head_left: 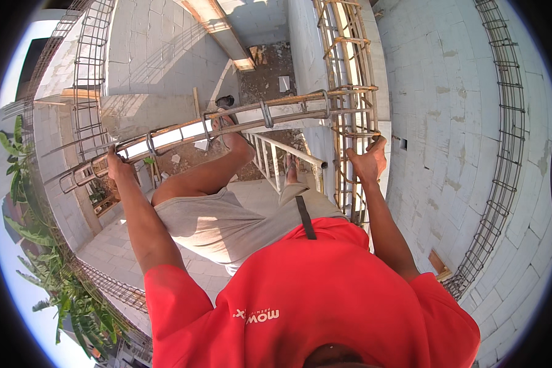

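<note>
A long rebar cage [267,115] of rods and square stirrups spans in front of me from left to right, over a gap between the walls. My left hand [116,164] is closed round its rods near the left end. At the right it meets a second rebar cage [349,55], which runs away from me along a wall top. My right hand [369,162] is closed at the near right corner where the cages meet, gripping a rod there; its fingertips are partly hidden. My bent left leg reaches forward beneath the crossing cage, its foot beyond it.
Block walls [435,122] rise around me, with another rebar cage [503,122] along the right one. Below the crossing cage stands a white metal ladder-like frame [288,150]. Rubble lies on the ground [267,73] far below. Banana plants [37,233] grow at the left.
</note>
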A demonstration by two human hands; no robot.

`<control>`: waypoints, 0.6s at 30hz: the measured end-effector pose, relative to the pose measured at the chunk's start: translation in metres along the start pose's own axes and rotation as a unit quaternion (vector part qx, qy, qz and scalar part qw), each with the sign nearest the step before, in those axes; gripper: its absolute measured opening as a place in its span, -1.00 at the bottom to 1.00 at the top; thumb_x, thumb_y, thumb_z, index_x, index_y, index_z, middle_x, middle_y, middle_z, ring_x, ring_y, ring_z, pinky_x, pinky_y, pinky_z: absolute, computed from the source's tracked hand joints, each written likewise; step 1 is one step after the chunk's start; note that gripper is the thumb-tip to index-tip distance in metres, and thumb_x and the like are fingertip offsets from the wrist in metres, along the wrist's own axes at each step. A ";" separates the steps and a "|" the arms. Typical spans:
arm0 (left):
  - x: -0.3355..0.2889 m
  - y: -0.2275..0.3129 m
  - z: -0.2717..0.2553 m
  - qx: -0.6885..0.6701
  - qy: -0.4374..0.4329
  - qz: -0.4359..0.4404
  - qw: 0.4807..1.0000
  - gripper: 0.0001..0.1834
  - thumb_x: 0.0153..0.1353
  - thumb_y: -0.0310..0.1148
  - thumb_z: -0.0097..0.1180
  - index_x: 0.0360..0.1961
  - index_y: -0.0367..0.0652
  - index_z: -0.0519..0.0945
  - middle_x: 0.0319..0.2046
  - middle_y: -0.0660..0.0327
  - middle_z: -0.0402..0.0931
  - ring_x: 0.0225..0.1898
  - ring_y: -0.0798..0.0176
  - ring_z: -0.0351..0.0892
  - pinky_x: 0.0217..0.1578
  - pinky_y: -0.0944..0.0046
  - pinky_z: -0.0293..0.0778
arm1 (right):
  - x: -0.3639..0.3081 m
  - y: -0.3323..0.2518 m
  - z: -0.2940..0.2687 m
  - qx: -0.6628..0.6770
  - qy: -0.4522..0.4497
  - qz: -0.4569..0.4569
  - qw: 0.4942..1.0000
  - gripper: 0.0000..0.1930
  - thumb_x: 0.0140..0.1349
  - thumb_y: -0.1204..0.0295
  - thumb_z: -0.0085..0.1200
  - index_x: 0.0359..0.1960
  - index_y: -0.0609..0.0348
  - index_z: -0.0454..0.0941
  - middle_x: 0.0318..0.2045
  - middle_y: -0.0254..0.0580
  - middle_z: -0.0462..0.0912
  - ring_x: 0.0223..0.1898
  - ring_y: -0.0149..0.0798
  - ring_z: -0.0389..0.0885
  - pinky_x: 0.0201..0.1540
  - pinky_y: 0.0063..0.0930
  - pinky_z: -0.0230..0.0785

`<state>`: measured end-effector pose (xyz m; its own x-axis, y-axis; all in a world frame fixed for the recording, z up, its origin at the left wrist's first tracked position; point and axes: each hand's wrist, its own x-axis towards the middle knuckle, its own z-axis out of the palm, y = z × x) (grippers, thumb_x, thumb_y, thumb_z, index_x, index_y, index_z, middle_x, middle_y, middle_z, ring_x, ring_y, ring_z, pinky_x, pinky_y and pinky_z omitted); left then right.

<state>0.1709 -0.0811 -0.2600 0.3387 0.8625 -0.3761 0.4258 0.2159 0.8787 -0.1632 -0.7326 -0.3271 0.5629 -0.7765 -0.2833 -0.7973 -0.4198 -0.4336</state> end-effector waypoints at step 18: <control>-0.047 0.007 -0.003 0.101 0.150 0.014 0.983 -0.03 -0.08 -0.05 0.59 0.24 -0.48 0.46 0.18 -0.19 0.61 0.24 -0.15 0.62 0.28 0.03 0.53 | -0.015 0.007 0.008 -0.082 0.019 -0.040 0.996 -0.03 -0.08 0.05 0.50 0.32 0.22 0.28 -0.08 0.17 0.68 -0.13 0.23 0.71 -0.04 0.07 0.49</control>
<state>0.1551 -0.1192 -0.2353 0.1031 0.9693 -0.2233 0.5886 0.1216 0.7993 -0.1759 -0.7201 -0.3325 0.6198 -0.7534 -0.2196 -0.7770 -0.5500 -0.3063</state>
